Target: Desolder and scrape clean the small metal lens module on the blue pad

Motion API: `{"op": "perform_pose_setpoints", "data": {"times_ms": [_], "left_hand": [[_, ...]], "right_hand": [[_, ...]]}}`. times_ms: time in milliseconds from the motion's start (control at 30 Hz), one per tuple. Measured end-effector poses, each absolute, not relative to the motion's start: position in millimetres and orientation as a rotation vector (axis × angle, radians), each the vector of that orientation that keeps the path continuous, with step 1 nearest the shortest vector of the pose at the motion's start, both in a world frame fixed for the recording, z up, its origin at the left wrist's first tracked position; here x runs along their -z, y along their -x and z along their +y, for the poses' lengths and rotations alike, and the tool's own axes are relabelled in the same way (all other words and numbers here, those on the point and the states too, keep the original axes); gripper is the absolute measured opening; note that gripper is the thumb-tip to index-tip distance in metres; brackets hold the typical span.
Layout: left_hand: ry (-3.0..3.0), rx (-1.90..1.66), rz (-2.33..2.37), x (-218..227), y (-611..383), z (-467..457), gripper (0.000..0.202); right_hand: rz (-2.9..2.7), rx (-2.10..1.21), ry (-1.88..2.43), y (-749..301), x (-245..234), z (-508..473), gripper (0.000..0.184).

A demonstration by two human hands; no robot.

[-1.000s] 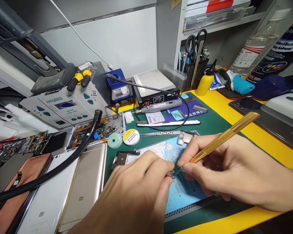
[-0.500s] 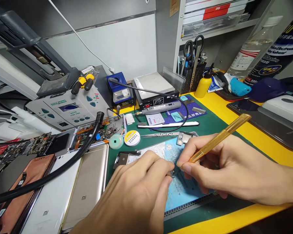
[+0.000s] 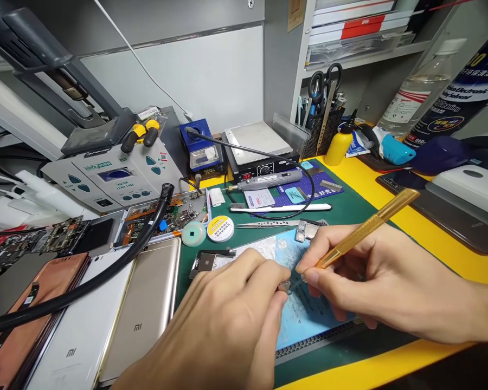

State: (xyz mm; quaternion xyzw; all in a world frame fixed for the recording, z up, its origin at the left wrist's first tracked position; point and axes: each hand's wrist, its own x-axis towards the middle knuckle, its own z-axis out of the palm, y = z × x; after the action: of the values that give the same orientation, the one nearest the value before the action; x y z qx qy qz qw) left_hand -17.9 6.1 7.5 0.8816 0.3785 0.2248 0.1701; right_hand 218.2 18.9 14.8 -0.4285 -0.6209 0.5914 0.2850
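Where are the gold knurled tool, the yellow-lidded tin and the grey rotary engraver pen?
gold knurled tool (image 3: 370, 228): head view, on the knurled shaft.
yellow-lidded tin (image 3: 220, 228): head view, on the middle of the lid.
grey rotary engraver pen (image 3: 268, 180): head view, on the pen's body.

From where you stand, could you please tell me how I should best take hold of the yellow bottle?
Grip the yellow bottle around its wide body, not the narrow nozzle, coming from the front. It stands upright, and the mesh pen holder sits close on its left.
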Motion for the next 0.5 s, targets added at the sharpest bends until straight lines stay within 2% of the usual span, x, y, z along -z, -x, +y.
{"op": "perform_pose_setpoints", "data": {"times_ms": [500], "left_hand": [[-2.509,-0.619,1.083,-10.5,18.4,6.1,0.017]], "right_hand": [[-1.912,-1.331,1.113,-220.2,-13.6,15.8,0.007]]}}
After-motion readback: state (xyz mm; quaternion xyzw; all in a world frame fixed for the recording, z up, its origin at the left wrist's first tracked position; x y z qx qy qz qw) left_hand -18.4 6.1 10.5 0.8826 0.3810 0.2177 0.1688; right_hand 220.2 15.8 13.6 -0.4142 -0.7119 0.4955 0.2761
